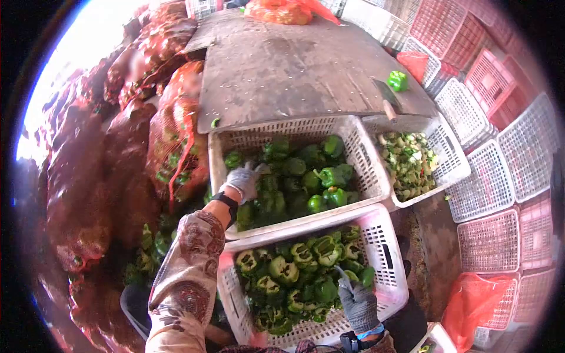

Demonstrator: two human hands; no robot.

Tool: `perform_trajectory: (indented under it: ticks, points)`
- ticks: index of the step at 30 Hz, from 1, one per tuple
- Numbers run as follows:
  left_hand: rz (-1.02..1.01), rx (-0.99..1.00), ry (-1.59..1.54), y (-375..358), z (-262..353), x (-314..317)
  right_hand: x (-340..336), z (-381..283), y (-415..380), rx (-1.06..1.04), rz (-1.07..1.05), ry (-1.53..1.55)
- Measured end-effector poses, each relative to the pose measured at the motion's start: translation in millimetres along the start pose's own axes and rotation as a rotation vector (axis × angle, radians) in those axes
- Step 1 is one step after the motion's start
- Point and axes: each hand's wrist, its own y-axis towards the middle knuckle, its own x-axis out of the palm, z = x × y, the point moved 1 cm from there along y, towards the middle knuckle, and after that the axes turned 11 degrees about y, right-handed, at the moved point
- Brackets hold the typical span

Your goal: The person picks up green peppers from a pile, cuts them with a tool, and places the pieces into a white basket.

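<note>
My left hand (243, 181), in a pale grey glove, reaches over the left side of the upper white crate (371, 167), its fingers apart above whole green peppers (294, 167). Over the right part of the lower white crate (385, 259) is my right hand (358, 306), in a darker grey glove. Its fingers are closed around a small blade-like tool (343, 275) that points at the peppers. Cored green peppers (283, 269) with open tops fill much of that lower crate.
A smaller crate (453, 156) holds pepper cores and scraps (406, 162). On the wooden board (294, 65) lie a cleaver (386, 100) and one green pepper (397, 81). Mesh sacks (176, 129) are piled at left; stacked crates (482, 176) and a red net (474, 306) are at right.
</note>
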Motion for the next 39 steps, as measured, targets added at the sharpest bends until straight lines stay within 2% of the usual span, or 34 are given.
perform_trajectory:
  ticks: [1,2,3,5,8,9,11,12,13,15,16,17,18,19,20,21,22,23,25,26,29,30,33,34,35,37,38,39]
  points:
    - [-0.082,-0.025,-0.054,11,1,-3,-3,-2,3,-0.108,-0.003,-0.065]
    - [-0.058,-0.026,-0.03,8,2,-15,-5,-2,4,-0.075,-0.007,-0.046]
    - [0.034,0.013,-0.03,14,-7,0,-7,-2,4,-0.041,-0.013,-0.022]
    - [0.116,-0.039,-0.144,-1,-10,-13,-5,-1,6,-0.012,-0.015,0.065]
    - [0.358,-0.09,-0.34,-37,-5,-18,17,10,7,-0.026,-0.019,0.317]
    - [0.407,-0.048,-0.506,-53,-1,-23,25,8,5,0.398,-0.036,0.574]
    - [0.512,0.039,-0.847,-99,10,-53,27,-33,20,0.694,-0.03,0.885]
    - [0.567,0.106,-0.991,-128,20,-62,32,-53,24,0.745,-0.047,1.008]
    - [0.613,0.179,-1.137,-158,32,-65,48,-42,10,0.789,-0.141,1.369]
    - [0.65,0.316,-1.136,-214,59,-54,64,-64,13,0.819,-0.393,1.439]
    - [0.661,0.362,-1.108,-242,74,-49,68,-63,8,0.843,-0.488,1.57]
    - [0.655,0.373,-1.017,-268,88,-46,77,-67,3,0.685,-0.354,1.48]
    - [0.556,0.324,-1.167,-288,96,-36,86,-71,-2,0.538,-0.212,1.351]
    - [0.266,0.179,-1.69,-302,106,-25,95,-75,-7,0.418,-0.069,1.204]
    - [0.201,0.112,-1.931,-308,112,-24,95,-75,-7,0.154,-0.014,1.001]
    - [0.134,0.032,-2.174,-313,114,-22,86,-75,-16,0.102,-0.087,0.861]
    - [-0.001,0.143,-2.169,-319,109,-23,77,-76,-25,0.041,-0.152,0.718]
    - [-0.151,0.119,-2.244,-326,106,-27,67,-84,-32,-0.027,-0.208,0.582]
    - [-0.304,0.08,-2.183,-329,109,-15,51,-99,-22,-0.281,-0.326,0.472]
    - [-0.292,0.083,-2.194,-330,108,-11,46,-98,-23,-0.374,-0.334,0.361]
    - [-0.102,0.236,-1.788,-334,104,-16,38,-112,-37,-0.314,-0.429,0.269]
    - [-0.083,0.235,-1.904,-336,107,-20,39,-113,-41,-0.375,-0.355,0.282]
    - [0.005,0.153,-2.174,-339,126,-8,44,-135,-44,-0.259,-0.028,0.522]
    - [0.123,0.158,-2.179,-337,130,0,47,-145,-50,-0.241,0.154,0.592]
    - [0.213,0.13,-2.154,-339,130,-4,39,-145,-63,-0.088,0.157,0.373]
    - [0.282,0.127,-2.075,-343,122,-8,31,-147,-73,0.006,-0.037,0.244]
    - [0.28,0.108,-2.102,-346,119,-16,38,-143,-78,-0.052,-0.041,0.133]
    - [0.325,0.109,-2.046,-346,117,-17,38,-144,-82,-0.005,-0.147,0.109]
